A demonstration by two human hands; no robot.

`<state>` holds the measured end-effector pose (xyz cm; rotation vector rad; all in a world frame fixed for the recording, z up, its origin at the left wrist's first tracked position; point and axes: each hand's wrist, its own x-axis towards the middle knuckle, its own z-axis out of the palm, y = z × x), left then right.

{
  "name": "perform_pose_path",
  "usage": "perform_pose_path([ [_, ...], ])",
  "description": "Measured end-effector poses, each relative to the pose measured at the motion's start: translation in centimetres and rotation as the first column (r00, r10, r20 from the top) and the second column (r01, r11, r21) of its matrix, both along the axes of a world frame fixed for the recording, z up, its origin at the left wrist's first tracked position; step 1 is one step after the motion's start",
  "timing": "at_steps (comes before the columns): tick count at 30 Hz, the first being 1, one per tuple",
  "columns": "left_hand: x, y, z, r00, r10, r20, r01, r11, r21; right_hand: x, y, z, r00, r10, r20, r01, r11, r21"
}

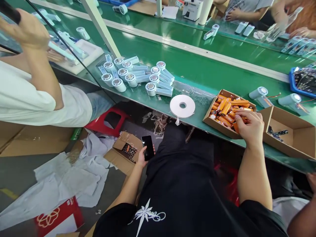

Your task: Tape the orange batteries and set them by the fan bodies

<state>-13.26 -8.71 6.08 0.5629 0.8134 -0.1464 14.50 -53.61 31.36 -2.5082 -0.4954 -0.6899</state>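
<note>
right hand [249, 126] rests curled, fingers down on orange batteries [225, 110] lying crosswise in a box [209, 121] ahead on the table, while left hand [144, 154], far lower, grips a phone [148, 147].

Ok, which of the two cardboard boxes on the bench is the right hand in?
The right hand is in the left box, full of orange batteries; the other box is nearly empty.
</note>
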Motion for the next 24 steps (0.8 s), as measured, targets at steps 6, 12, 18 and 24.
perform_pose_path([
  [6, 1.1, 0.2, 0.5, 0.998, -0.011, -0.062, 0.012, 1.0, 0.014, -0.4, 0.3, 0.5, 1.0, -0.01, 0.0, 0.01, 1.0, 0.017],
  [12, 2.9, 0.4, -0.1, 0.987, -0.071, -0.142, 0.078, 0.996, 0.04, -0.4, 0.6, 0.7, 0.998, -0.053, -0.036, 0.054, 0.998, 0.044],
  [18, 4.7, 0.1, -0.2, 0.971, -0.142, -0.192, 0.153, 0.987, 0.048, -0.3, 0.3, 0.6, 0.997, -0.066, -0.046, 0.068, 0.997, 0.046],
  [24, 5.3, -0.3, -0.4, 0.948, -0.184, -0.26, 0.233, 0.957, 0.172, -0.2, 0.1, 0.4, 0.997, -0.05, -0.05, 0.053, 0.998, 0.042],
])
